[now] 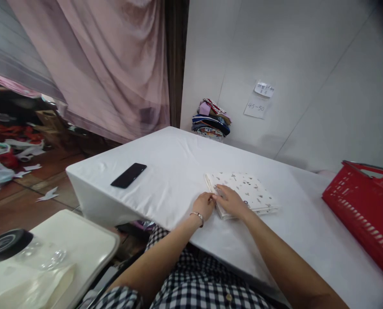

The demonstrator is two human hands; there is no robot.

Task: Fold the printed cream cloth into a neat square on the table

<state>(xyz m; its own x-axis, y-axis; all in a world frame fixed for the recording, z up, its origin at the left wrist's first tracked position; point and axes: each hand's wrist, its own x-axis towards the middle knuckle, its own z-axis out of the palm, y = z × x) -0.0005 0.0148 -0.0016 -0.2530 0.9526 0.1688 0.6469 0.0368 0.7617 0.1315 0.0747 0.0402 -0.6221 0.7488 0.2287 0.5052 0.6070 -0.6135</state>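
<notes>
On the table with smooth white tablecloth (pixel 178 154), at the front side near the body: folded fabric (pixel 254 189), soft-looking, off-white, in flat rectangular shape with several layers, printed with small grey and dark motifs. Over its left edge, right hand (pixel 231 201), open, with fingers loosely bent and laid on the cloth. Just beside, left hand (pixel 204 206), with bent fingers meeting those of the right hand at the same edge; cannot tell if gripping any layer. On the left wrist, thin shiny bracelet (pixel 197 218). More to the left, black phone (pixel 128 175), flat, glossy, without readable brand. To the right, red basket (pixel 361 206) of hard plastic, with slotted walls. Behind the far edge, against the grey wall (pixel 307 60), pile of folded textiles (pixel 211 122), in mixed colours. On the wall, 2 white papers: upper paper (pixel 264 89) with handwritten characters, too small to read surely; lower paper (pixel 255 108) with "45-50". At far left, pink curtain (pixel 123 64), velvety, in loose folds.
</notes>
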